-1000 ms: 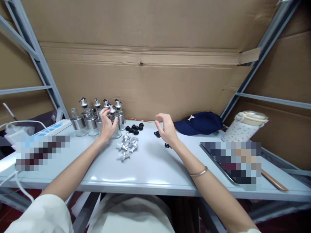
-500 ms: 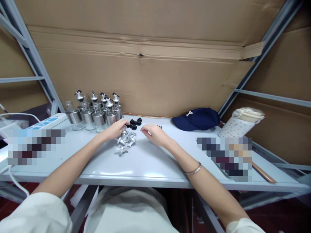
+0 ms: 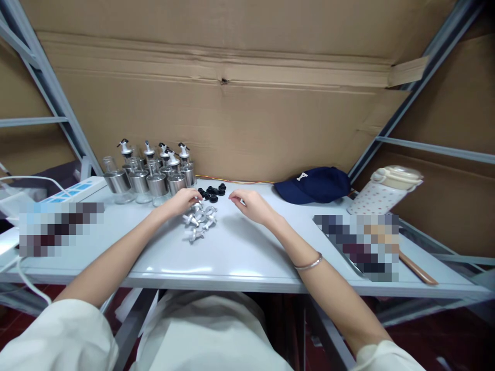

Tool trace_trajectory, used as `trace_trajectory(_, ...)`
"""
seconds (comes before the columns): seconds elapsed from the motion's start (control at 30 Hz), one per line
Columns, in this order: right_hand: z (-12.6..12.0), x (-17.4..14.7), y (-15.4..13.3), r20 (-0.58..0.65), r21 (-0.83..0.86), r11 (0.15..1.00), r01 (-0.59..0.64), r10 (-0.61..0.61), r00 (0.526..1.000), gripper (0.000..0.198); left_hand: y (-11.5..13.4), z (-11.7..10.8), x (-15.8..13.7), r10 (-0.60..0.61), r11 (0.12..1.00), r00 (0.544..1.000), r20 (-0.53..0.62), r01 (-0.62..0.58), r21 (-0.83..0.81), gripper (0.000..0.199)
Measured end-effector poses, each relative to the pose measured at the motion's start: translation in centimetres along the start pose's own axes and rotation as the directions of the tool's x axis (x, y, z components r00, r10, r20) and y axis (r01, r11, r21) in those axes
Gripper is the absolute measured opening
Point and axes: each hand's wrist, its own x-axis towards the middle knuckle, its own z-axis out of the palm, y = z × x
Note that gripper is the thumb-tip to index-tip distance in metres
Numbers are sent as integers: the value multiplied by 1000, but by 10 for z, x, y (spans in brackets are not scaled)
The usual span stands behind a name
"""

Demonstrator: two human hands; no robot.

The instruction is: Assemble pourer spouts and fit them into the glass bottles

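Observation:
Over the back left of a small pile of silver pourer spouts (image 3: 199, 216), my left hand (image 3: 181, 201) has its fingers bent down and together. What may be in its fingertips is too small to make out. My right hand (image 3: 253, 206) is raised just above the table, to the right of the pile. Its fingers are curled toward the thumb, and anything between them is hidden. Between the two hands, a little farther back, lies a cluster of black stoppers (image 3: 212, 192). Several glass bottles with steel sleeves (image 3: 157, 183) stand left of my left hand, some topped with pourers.
On the left of the white table (image 3: 240, 252) lies a power strip (image 3: 77, 190) with white cables. A navy cap (image 3: 317, 185) and a dotted tumbler (image 3: 379, 193) are at the back right. Blurred-out items lie on both sides. Cardboard (image 3: 247, 129) closes the back.
My right hand has shifted slightly right, away from the black stoppers. My left hand has moved a little left, and its fingers have bent down. The view has tilted slightly.

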Motion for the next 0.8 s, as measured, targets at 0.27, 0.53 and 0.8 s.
trace_trajectory(0.27, -3, 0, 8, -61, 15, 1000, -26, 27, 998, 18, 24, -17, -6, 21, 999, 983, -184, -28, -39, 20)
trace_trajectory(0.53, -14, -3, 6, -197, 41, 996, -81, 88, 976, 20, 111, -2, 34, -134, 773, 929, -344, -119, -623, 18)
trace_trajectory(0.8, -14, -9, 8, 107, 190, 952, -242, 225, 968, 28, 109, 24, 19, -75, 895, 941, -330, -83, -439, 18)
